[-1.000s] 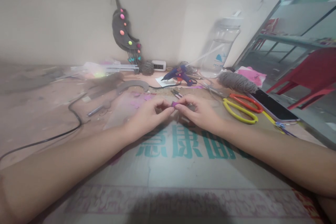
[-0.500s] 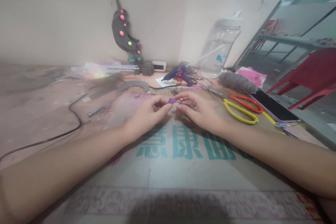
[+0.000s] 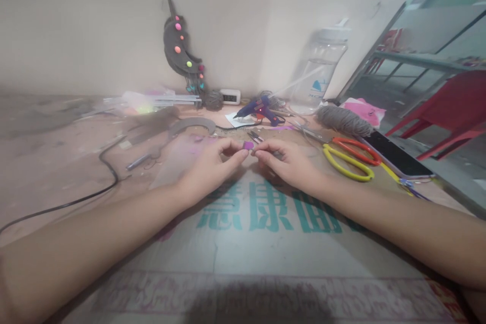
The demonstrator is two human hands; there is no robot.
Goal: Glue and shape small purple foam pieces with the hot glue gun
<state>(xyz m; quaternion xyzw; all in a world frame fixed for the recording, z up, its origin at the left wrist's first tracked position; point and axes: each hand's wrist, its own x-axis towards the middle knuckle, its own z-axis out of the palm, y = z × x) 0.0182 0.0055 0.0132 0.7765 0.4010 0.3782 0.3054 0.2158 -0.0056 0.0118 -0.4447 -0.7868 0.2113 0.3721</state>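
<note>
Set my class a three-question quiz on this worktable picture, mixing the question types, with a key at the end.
1. Multiple choice. What colour is the small piece at the fingertips of the left hand?
a) green
b) purple
c) yellow

2. True or false. In the picture, the clear bottle stands to the right of the glue gun.

3. Fill the gap. The phone lies beside the ______, whose handles have two different colours.

Key: 1. b; 2. true; 3. scissors.
</note>
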